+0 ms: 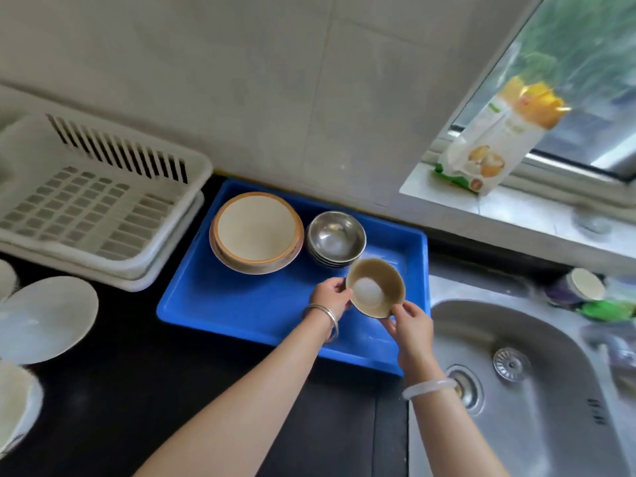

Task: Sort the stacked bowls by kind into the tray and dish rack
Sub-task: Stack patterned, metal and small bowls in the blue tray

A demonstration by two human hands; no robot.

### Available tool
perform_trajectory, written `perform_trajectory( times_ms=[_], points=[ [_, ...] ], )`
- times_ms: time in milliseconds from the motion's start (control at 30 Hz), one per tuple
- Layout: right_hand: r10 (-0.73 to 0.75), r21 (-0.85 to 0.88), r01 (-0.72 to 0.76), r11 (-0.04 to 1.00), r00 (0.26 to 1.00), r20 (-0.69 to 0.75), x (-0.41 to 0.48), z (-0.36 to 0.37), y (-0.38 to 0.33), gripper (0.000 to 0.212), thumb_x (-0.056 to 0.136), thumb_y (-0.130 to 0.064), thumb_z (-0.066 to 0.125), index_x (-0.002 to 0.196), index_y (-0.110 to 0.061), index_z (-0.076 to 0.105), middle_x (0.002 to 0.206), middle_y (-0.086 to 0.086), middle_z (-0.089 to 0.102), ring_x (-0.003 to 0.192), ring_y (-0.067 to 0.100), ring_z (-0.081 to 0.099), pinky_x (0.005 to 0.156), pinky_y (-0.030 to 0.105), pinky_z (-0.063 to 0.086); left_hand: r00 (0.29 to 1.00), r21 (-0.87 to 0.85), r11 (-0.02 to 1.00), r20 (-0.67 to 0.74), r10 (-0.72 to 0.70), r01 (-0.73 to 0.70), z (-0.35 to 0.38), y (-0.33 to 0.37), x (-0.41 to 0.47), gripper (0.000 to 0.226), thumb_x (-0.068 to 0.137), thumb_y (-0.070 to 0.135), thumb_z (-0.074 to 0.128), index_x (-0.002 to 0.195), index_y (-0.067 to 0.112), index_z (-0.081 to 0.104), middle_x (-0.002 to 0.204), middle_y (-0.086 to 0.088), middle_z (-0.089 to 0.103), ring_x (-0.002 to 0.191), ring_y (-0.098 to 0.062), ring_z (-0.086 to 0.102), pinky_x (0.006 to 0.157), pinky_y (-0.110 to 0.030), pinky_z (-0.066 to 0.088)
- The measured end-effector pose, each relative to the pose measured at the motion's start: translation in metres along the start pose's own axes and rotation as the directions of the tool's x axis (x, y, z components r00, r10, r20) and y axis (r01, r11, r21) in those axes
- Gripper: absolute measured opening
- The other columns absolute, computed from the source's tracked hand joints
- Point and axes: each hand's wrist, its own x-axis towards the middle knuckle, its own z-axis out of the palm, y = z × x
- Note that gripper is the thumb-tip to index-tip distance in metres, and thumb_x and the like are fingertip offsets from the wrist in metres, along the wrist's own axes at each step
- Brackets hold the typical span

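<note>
- Here, lowest in the frame, two bare forearms reach up from the bottom edge over a black counter (144,390). A steel sink (550,390) is at the lower right.
- Just right of the centre, the left hand (328,296) and the right hand (411,327) hold one small brown bowl (375,287) between them.
- The left hand's fingers (339,287) are curled against the bowl's left rim. They clamp it from the side.
- The right hand pinches the lower right rim, with the thumb (401,309) on the edge and the other fingers under the bowl.
- So the bowl lies between the two sets of fingers, tilted toward the camera, and its pale inside shows.
- The bowl is over the right part of the blue tray (241,304). I cannot tell if it touches the tray.
- Just behind it in the tray stands a stack of steel bowls (335,237). Beside this, to the left, is a stack of wide ceramic bowls (256,232).
- At the left edge some pale plates (44,318) lie on the counter.
- Farther, at the upper left, is the white dish rack (96,201).
- At the upper right a carton (499,139) stands on the window sill.
</note>
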Motion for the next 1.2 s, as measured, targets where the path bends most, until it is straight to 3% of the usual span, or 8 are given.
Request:
perform_trajectory(
  times_ms=[133,300,400,600,733,900,1133,1200],
  points=[
    [0.051,0.008,-0.051,0.999,0.997,-0.061,0.024,-0.001,0.003,0.023,0.087,0.0,0.049,0.104,-0.003,0.064,0.097,0.011,0.063,0.086,0.027,0.065,0.075,0.028,0.053,1.0,0.01,1.0,0.009,-0.024,0.024,0.025,-0.012,0.023,0.02,0.085,-0.001,0.051,0.094,0.01,0.064,0.092,-0.012,0.062,0.085,-0.024,0.056,0.086,-0.039,0.054],
    [0.067,0.009,-0.066,0.998,0.992,-0.105,0.047,0.006,0.0,0.02,0.087,0.0,0.05,0.082,-0.012,0.064,0.083,0.007,0.062,0.078,0.021,0.059,0.068,0.026,0.053,0.999,-0.099,0.994,-0.014,-0.044,0.043,0.044,-0.018,0.045,0.018,0.086,-0.004,0.047,0.091,0.006,0.061,0.087,-0.012,0.054,0.082,-0.022,0.047,0.067,-0.023,0.047],
    [0.099,0.062,-0.094,0.994,0.992,-0.082,0.059,0.012,-0.002,0.019,0.09,0.001,0.046,0.089,-0.005,0.065,0.092,0.013,0.062,0.082,0.023,0.061,0.059,0.019,0.051,0.999,-0.141,0.99,-0.038,-0.023,0.018,0.053,-0.017,0.054,0.019,0.087,-0.001,0.046,0.092,0.008,0.062,0.087,-0.01,0.054,0.082,-0.02,0.047,0.074,-0.028,0.046],
    [0.119,0.194,-0.118,0.974,0.993,0.007,0.078,0.024,-0.016,0.02,0.093,-0.003,0.048,0.104,-0.002,0.064,0.109,0.017,0.064,0.098,0.026,0.064,0.061,0.02,0.052,0.998,-0.182,0.983,-0.057,-0.018,0.007,0.067,-0.013,0.07,0.017,0.089,0.002,0.046,0.085,0.011,0.06,0.083,-0.008,0.057,0.077,-0.015,0.05,0.062,-0.016,0.047],
    [0.136,0.249,-0.141,0.958,0.99,0.037,0.086,0.027,-0.023,0.025,0.094,-0.004,0.048,0.115,-0.004,0.061,0.114,0.015,0.064,0.103,0.027,0.064,0.064,0.02,0.053,0.997,-0.241,0.97,-0.066,-0.034,0.017,0.074,-0.012,0.077,0.021,0.089,0.004,0.047,0.078,0.015,0.06,0.083,-0.007,0.059,0.078,-0.012,0.055,0.07,-0.02,0.05],
    [0.159,0.266,-0.167,0.949,0.986,0.048,0.088,0.027,-0.026,0.028,0.095,-0.006,0.046,0.121,-0.007,0.058,0.114,0.013,0.063,0.104,0.027,0.064,0.067,0.022,0.054,0.992,-0.217,0.976,-0.126,-0.03,0.002,0.077,-0.015,0.083,0.017,0.088,0.007,0.05,0.092,0.011,0.066,0.078,-0.001,0.062,0.072,-0.009,0.056,0.077,-0.028,0.049],
    [0.16,0.214,-0.175,0.961,0.983,0.088,0.083,0.022,-0.028,0.024,0.096,-0.013,0.046,0.118,-0.014,0.056,0.109,0.008,0.063,0.096,0.024,0.065,0.07,0.025,0.055,0.993,-0.142,0.99,-0.117,0.003,-0.02,0.075,-0.013,0.078,0.025,0.089,0.012,0.05,0.074,0.026,0.064,0.077,-0.003,0.06,0.076,-0.017,0.053,0.078,-0.029,0.046],
    [0.158,0.16,-0.172,0.972,0.983,0.099,0.08,0.018,-0.029,0.028,0.097,-0.017,0.046,0.124,-0.013,0.053,0.109,0.007,0.061,0.101,0.028,0.064,0.074,0.028,0.055,0.993,-0.108,0.994,-0.12,0.006,-0.019,0.071,-0.014,0.074,0.021,0.089,0.013,0.05,0.087,0.021,0.068,0.087,-0.01,0.06,0.083,-0.02,0.05,0.084,-0.032,0.046]
  ],
)
